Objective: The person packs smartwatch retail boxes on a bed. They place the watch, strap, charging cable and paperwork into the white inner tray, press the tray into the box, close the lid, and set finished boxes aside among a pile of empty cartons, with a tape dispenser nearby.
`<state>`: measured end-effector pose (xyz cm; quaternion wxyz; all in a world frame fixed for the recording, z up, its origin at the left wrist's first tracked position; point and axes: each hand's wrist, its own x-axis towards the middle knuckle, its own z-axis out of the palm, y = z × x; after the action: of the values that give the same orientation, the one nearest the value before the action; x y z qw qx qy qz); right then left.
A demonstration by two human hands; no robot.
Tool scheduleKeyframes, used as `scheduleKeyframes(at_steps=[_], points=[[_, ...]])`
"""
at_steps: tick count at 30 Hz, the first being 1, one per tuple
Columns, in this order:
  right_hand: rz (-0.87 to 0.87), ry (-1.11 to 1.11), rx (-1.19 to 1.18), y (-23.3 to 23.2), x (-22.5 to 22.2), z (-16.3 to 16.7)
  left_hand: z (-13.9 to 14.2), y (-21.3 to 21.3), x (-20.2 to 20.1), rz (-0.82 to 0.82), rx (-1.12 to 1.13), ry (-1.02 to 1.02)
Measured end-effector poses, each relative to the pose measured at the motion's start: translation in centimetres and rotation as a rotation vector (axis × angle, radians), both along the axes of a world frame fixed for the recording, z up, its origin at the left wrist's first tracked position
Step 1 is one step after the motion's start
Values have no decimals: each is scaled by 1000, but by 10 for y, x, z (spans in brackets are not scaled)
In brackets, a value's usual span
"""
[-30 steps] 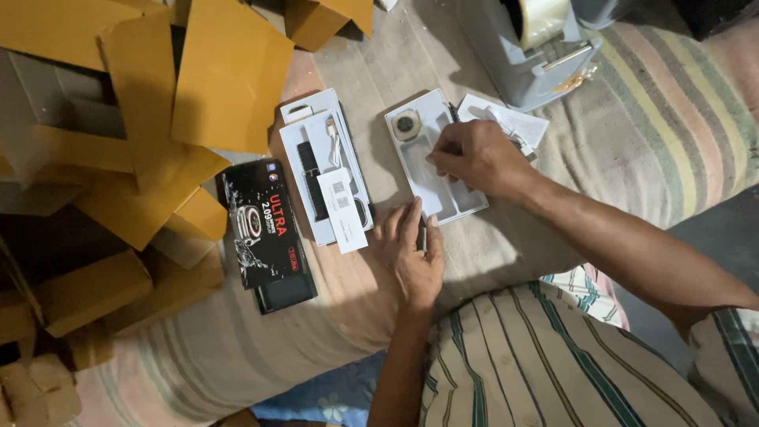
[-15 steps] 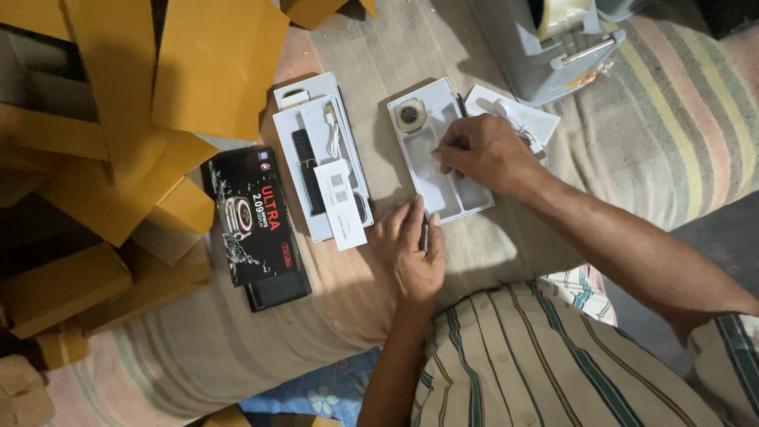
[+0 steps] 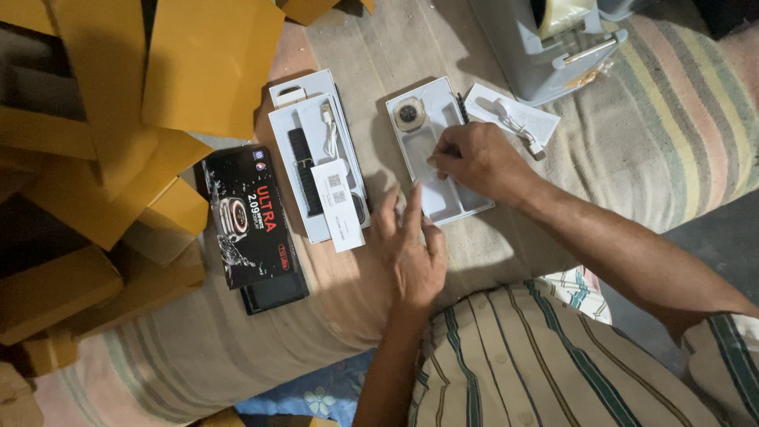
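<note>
White packaging tray (image 3: 443, 158), lying on the striped mat (image 3: 632, 150) near its far edge, with a round watch body (image 3: 409, 115) seated in the tray's far compartment; the long compartments nearer the person appear unfilled. The right hand (image 3: 478, 162) rests over the tray's right side, its grip narrow, fingers pinched together on something small and dark that cannot be identified. The left hand (image 3: 411, 249) hovers just beside the tray's near-left corner, its grip wide, fingers spread and holding nothing. Judged from this arrangement, work on the tray is partly done: the watch body is in place, the remaining compartments are not. To the left, a second tray (image 3: 316, 154) holds a dark strap (image 3: 302, 170), a white cable (image 3: 328, 130) and a folded leaflet (image 3: 337, 205). Further left lies a black printed box (image 3: 253, 221), touching a heap of yellow cardboard cartons (image 3: 158, 87). Beyond the right hand lies a clear bag with a white cable (image 3: 514, 122), and behind it a grey tape dispenser (image 3: 545, 47). Nothing obstructs either hand.
</note>
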<state>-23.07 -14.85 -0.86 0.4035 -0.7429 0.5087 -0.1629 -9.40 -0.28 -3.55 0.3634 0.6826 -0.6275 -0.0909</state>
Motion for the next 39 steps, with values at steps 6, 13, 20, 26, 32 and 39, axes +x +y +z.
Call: scheduleKeyframes(at_steps=[6, 13, 20, 26, 32, 39], points=[[31, -41, -66, -2, -2, 0, 25, -31, -10, -38, 227, -216], [6, -28, -20, -3, -1, -4, 20, -48, -21, -75, 297, -229], [-22, -39, 95, 3, -1, 4, 16, -53, -18, -83, 410, -182], [-70, -81, 217, 3, 0, 10, 23, -37, -20, -78, 354, -233], [-82, -101, 214, 5, 4, 14, 24, -24, -18, -59, 256, -173], [-68, -77, 228, 2, 6, 20, 7, -1, -11, -61, 72, -28]])
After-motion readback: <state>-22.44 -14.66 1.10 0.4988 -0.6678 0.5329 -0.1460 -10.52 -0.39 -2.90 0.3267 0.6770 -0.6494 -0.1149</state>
